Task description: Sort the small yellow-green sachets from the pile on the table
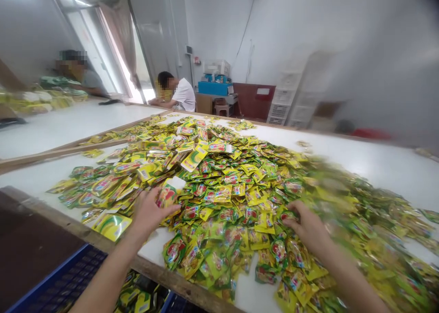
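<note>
A large pile of small yellow and green packets (pixel 254 196) covers the white table, with flat yellow cartons (pixel 194 157) heaped among them on the left. My left hand (pixel 151 210) is closed around a small yellow carton (pixel 168 192), whose white end flap points up. On the right side of the pile, my right hand (pixel 303 221) has its thumb and forefinger at a green packet (pixel 285 215) with a red print, pinching its edge. Blur softens the packets beyond the right wrist.
The table's wooden edge (pixel 185 285) runs along the front. Below it stands a blue plastic crate (pixel 73 276) with more packets beneath. One person in a white shirt (pixel 185 95) sits at the far side; another person (pixel 87 77) is at the left table. White crates (pixel 283 98) are stacked behind.
</note>
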`<state>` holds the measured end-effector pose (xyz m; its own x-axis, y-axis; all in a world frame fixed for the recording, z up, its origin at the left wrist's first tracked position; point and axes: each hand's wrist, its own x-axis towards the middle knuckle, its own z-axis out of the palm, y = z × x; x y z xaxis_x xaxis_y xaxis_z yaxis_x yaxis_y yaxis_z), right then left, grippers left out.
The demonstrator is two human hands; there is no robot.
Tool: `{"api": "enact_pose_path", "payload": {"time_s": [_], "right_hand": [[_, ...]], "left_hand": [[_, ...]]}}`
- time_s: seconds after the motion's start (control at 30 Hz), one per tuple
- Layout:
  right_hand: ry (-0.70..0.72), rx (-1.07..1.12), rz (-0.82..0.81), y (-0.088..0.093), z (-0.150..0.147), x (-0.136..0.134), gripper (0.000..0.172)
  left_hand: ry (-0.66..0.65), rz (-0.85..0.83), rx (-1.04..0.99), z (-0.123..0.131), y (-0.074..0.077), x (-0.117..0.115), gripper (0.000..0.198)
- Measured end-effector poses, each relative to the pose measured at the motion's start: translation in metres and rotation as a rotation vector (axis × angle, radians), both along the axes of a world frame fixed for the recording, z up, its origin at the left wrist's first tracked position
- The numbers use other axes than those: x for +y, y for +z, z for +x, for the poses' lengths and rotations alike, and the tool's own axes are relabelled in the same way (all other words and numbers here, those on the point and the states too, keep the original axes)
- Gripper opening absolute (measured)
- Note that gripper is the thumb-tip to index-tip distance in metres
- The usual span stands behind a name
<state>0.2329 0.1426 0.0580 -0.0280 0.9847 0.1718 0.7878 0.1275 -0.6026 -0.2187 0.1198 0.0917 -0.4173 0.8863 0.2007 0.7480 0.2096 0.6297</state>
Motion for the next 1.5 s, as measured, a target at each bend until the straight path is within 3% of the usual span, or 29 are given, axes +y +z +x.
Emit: {"api": "enact_pose_path", "payload": {"time_s": [0.07,0.17,0.27,0.37,0.47,0.6,0.73,0.93,1.1,1.2,1.37,1.5], "right_hand": [[-0.066,0.2,0.053,0.018,-0.014,-0.017,0.033],[-0.054,0.55,0.118,0.039,-0.05,-0.041,0.028],[-0.027,0.609,0.172,0.036,-0.078,-0.057,0.022],[-0.052,0.476,0.228,0.02,-0.079,-0.067,0.022],[-0.007,0.404,0.131,0.014,-0.064,-0.073,0.012],[-0.052,0.378,0.074,0.021,-0.057,-0.075,0.005],[-0.141,0.309,0.116,0.024,-0.065,-0.076,0.01],[-0.188,0.178,0.071,0.025,-0.072,-0.075,0.017],[0.061,0.172,-0.058,0.036,-0.066,-0.067,0.018],[0.148,0.223,0.022,0.039,-0.063,-0.065,0.007],[0.331,0.084,-0.014,0.031,-0.061,-0.069,0.008],[0.203,-0.062,-0.02,0.027,-0.065,-0.075,0.007]], "left_hand": [[-0.208,0.034,0.086,0.053,-0.006,-0.024,0.072],[-0.514,-0.019,0.104,0.134,-0.028,-0.052,0.061],[-0.552,-0.076,0.057,0.192,-0.057,-0.066,0.064],[-0.491,-0.013,0.038,0.219,-0.08,-0.069,0.067],[-0.496,0.054,0.038,0.23,-0.09,-0.072,0.063],[-0.452,0.042,-0.013,0.241,-0.088,-0.077,0.063],[-0.391,0.006,-0.056,0.247,-0.086,-0.079,0.061],[-0.357,0.029,-0.064,0.246,-0.097,-0.079,0.058],[-0.426,0.084,-0.08,0.248,-0.1,-0.081,0.056],[-0.429,0.053,-0.147,0.248,-0.093,-0.083,0.057],[-0.505,0.006,-0.523,0.244,-0.085,-0.083,0.03],[-0.635,-0.106,-1.024,0.24,-0.088,-0.08,0.023]]}}
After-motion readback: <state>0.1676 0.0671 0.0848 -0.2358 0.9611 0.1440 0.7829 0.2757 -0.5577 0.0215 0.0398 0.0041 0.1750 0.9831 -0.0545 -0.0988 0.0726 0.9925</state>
